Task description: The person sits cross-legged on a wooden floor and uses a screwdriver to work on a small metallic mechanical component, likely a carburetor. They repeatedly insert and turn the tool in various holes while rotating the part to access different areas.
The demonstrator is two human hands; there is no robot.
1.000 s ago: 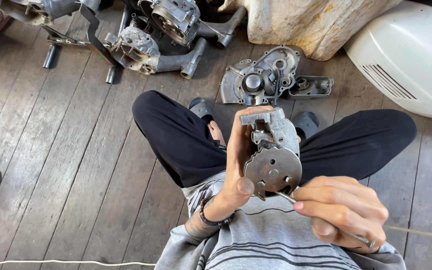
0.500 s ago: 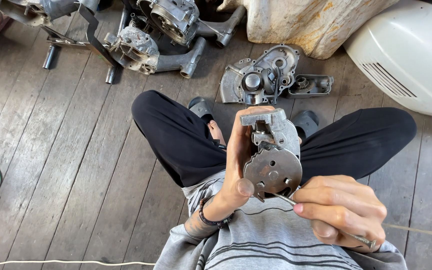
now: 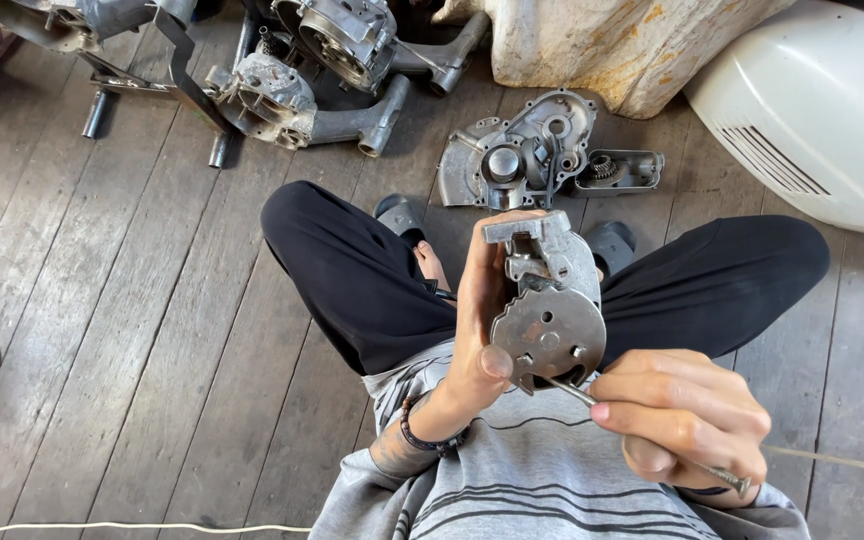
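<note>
I sit cross-legged on a wooden floor in black trousers. My left hand (image 3: 477,320) holds a grey metal engine part (image 3: 550,310) upright over my lap, thumb pressed on its round flat face. My right hand (image 3: 687,415) grips a thin metal rod (image 3: 577,392) whose tip touches the lower edge of that round face. The rod's other end sticks out past my fingers at the lower right.
A grey engine cover (image 3: 517,150) and a small open casing (image 3: 617,170) lie on the floor ahead of my knees. Larger engine casings (image 3: 292,95) sit at the back left. A white rounded body panel (image 3: 812,110) is at the right, a weathered block (image 3: 612,45) behind.
None of note: both hands hold almost the same pose, with the rod tip shifting only slightly at the part's lower edge.
</note>
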